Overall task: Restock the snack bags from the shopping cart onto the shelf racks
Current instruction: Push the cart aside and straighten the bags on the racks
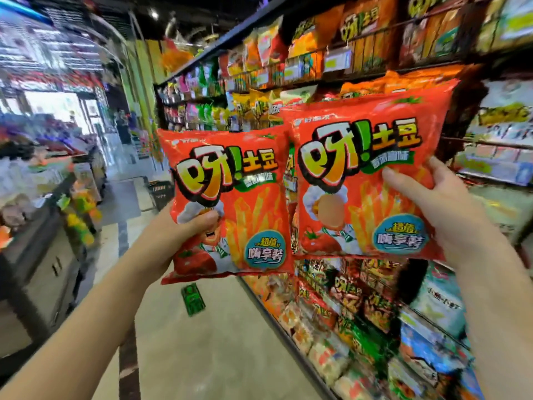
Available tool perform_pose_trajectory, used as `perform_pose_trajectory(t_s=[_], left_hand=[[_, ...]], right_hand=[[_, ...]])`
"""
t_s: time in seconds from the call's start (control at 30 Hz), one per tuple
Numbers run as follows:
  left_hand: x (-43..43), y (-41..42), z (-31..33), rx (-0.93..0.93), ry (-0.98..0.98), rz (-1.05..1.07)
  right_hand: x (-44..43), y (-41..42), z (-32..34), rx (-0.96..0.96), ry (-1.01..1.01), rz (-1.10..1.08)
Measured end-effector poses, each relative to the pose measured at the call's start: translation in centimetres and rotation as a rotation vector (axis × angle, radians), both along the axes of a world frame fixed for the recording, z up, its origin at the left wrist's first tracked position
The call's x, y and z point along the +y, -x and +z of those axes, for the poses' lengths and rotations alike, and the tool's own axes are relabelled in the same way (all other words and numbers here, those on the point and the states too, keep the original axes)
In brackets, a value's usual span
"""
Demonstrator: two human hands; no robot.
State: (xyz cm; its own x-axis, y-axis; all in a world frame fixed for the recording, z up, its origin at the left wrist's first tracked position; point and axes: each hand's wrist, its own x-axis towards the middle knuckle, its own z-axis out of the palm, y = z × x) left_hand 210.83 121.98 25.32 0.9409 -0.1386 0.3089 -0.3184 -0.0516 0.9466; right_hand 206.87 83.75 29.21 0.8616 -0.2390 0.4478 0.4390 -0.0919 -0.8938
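Note:
Two red snack bags printed with fries and a tomato are held up in front of the shelf racks (383, 27). My left hand (184, 229) grips the left red bag (248, 174) at its lower left side, thumb across the front. My right hand (432, 206) grips the right red bag (357, 131) at its right edge, thumb on the front. The right bag sits a little higher and nearer the racks. Both bags are upright, their inner edges meeting. No shopping cart is in view.
Snack-filled shelf racks run along the right, from top to floor level (346, 327). A dark basket (160, 192) stands on the aisle floor ahead. A counter with goods (52, 255) lines the left. A green floor sticker (192, 298) lies below the bags.

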Motion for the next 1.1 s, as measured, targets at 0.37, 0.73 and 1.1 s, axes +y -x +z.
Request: perform_pose_trajectory(t_s=[0.37, 0.73, 1.1], left_hand=[[2.1, -19.8, 9.3, -0.141, -0.030, -0.223], [-8.9, -32.6, 12.8, -0.177, 0.071, -0.404], [-15.7, -42.5, 16.8, -0.268, 0.142, -0.559]], right_hand=[[3.5, -9.2, 6.7, -0.079, -0.003, -0.243], [-2.2, -14.3, 11.6, -0.160, 0.080, -0.469], [-5.5, -18.0, 17.5, -0.201, 0.181, -0.621]])
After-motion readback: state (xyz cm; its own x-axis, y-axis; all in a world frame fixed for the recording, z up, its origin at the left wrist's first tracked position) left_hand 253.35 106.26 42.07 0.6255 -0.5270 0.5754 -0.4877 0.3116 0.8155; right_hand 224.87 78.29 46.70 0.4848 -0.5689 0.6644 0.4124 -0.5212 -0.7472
